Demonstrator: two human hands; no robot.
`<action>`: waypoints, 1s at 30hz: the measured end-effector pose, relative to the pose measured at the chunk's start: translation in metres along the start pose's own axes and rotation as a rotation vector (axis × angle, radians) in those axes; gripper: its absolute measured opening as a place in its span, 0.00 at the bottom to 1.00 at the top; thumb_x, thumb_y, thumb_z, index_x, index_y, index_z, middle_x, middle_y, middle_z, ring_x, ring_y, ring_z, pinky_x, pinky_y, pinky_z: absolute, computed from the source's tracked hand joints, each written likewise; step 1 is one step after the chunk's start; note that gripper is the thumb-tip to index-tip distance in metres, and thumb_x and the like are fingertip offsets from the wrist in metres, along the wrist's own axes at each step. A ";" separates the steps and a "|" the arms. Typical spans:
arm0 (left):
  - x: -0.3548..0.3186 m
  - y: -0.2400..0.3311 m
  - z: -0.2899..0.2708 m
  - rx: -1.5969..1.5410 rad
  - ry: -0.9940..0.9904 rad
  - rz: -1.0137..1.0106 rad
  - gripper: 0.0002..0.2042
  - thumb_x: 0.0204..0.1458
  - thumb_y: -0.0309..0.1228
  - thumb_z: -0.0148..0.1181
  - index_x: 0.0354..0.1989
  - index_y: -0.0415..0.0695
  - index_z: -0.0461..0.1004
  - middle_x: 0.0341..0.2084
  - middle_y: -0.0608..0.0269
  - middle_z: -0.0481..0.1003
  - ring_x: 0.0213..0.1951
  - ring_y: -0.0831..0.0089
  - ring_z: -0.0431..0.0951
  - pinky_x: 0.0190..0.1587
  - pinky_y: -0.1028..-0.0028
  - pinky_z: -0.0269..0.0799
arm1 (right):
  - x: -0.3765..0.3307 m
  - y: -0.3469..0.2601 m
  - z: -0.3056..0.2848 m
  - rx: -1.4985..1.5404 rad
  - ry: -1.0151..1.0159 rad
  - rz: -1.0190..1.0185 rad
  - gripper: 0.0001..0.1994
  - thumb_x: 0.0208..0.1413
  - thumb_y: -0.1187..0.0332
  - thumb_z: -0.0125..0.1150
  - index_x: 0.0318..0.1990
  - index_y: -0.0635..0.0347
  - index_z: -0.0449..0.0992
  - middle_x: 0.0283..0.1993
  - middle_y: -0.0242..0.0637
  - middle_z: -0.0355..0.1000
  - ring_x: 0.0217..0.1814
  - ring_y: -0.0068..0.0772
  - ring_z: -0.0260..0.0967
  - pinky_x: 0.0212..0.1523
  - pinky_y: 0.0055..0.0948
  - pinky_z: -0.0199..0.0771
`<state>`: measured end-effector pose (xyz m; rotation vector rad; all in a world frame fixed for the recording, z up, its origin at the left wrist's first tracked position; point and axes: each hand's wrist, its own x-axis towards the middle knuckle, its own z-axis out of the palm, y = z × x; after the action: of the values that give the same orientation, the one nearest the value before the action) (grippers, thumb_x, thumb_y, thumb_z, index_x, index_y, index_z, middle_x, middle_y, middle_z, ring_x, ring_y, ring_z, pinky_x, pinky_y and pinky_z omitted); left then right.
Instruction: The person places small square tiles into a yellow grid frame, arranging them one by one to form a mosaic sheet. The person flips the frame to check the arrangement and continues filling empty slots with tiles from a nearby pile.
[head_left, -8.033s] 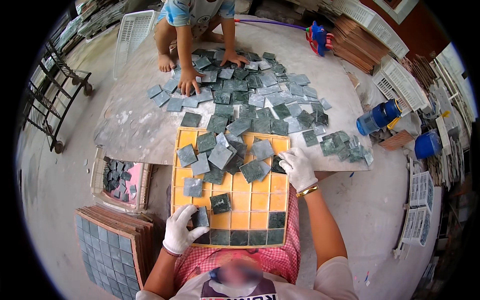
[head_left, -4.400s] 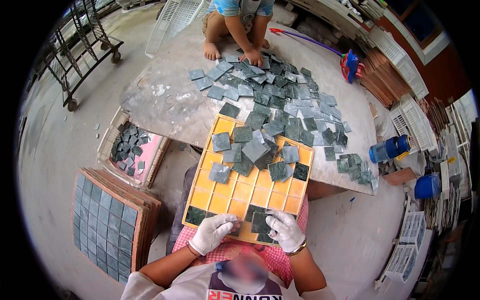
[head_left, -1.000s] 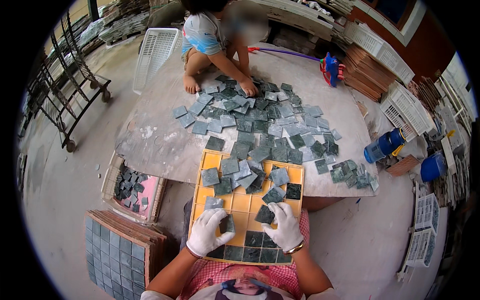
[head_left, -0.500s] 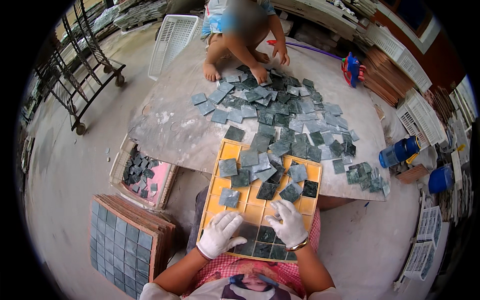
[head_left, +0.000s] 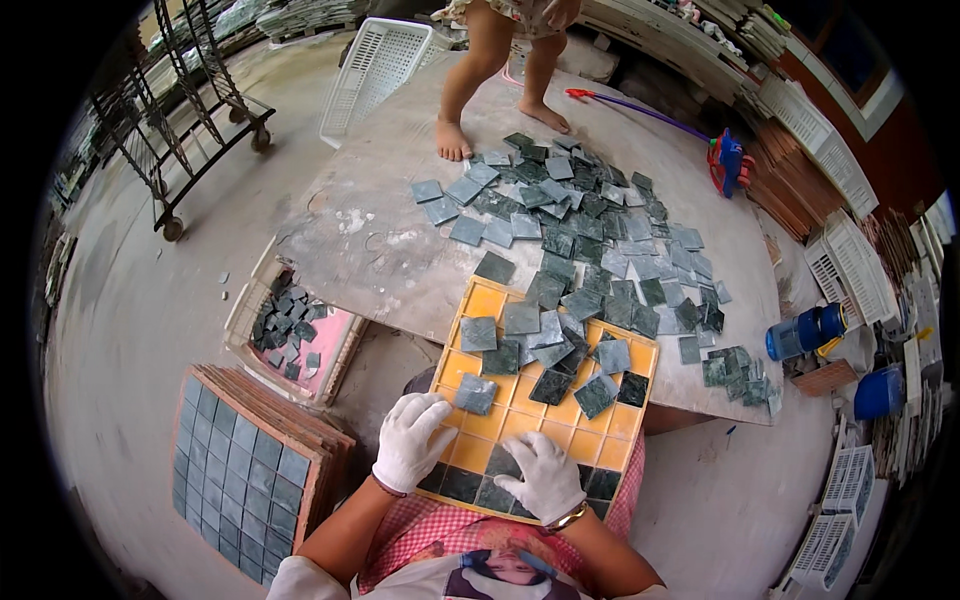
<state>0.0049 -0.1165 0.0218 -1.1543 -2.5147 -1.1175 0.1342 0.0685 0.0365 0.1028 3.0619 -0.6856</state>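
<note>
Grey stone counter (head_left: 360,240), dusty, smeared with white patches, standing on a pale concrete floor (head_left: 130,330). On it: a wide scatter of dark green and grey square tiles (head_left: 590,230), thickest at the centre and right. A yellow grid tray (head_left: 530,400) overhangs the counter's near edge and rests toward the person's lap; loose tiles lie across its far half, and a row of dark tiles sits seated in its near cells.

Left hand (head_left: 410,440), white glove, lies flat on the tray's near left part, fingers spread, grip holding nothing; a grey tile (head_left: 476,393) lies just beyond its fingertips. Right hand (head_left: 545,475), white glove, fingers spread and pressed down on the seated dark tiles, pinching nothing.

Another person's bare feet (head_left: 455,150) stand on the counter's far side.

Room: a pink box (head_left: 290,335) of tiles on the floor at left; a stack of tiled sheets (head_left: 245,470) beside it; a white basket (head_left: 375,65); a wheeled metal rack (head_left: 190,120); blue containers (head_left: 805,330) at right.
</note>
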 end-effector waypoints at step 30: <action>-0.002 -0.031 -0.027 -0.094 -0.254 -0.151 0.27 0.35 0.37 0.70 0.46 0.43 0.68 0.36 0.54 0.73 0.40 0.53 0.73 0.45 0.62 0.69 | 0.064 -0.012 -0.026 0.003 -0.080 -0.005 0.31 0.38 0.59 0.71 0.50 0.58 0.65 0.47 0.42 0.64 0.45 0.46 0.70 0.43 0.37 0.74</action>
<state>-0.0196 -0.1497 0.0229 -1.2169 -2.8102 -1.2054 0.0695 0.0731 0.0642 0.0654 2.9859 -0.6778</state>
